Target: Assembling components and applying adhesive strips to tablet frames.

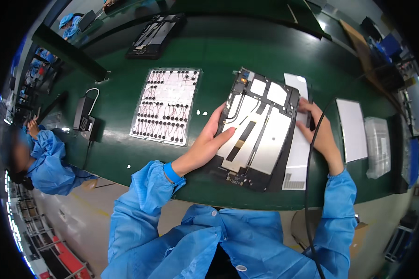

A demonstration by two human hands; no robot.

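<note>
1. While both hands rest on it, the opened black tablet chassis with white and silver inner panels [256,130] lies flat on the dark green worktable [209,60], just in front of the person.
2. Its long axis runs from the near edge of the table away toward the far side, leaning slightly to the left at the near end; the end with the small blue and orange parts points away from the person.
3. The left hand [207,142] lies open on the chassis's left edge, fingers spread flat over the frame and the thumb pressing on a white panel; it steadies rather than clasps.
4. The right hand [319,132] lies on the right edge of the chassis, fingers bent over the rim; whether they pinch anything I cannot tell.
5. A long white paper sheet with a grey patterned patch at its near end [297,160] lies under the chassis's right side and the right hand.
6. A thin black cable [312,153] arcs over the right forearm.
7. Left of the chassis, well apart from it, lies a clear rectangular backing sheet carrying rows of small black round stickers [166,106].
8. Right of the right hand lie a white rectangular panel [352,129] and, beside it, a stack of clear plastic-wrapped packs [378,146].
9. At the far side another black opened device [156,35] rests, and a small black box with a white cord [84,116] sits at the left.
</note>
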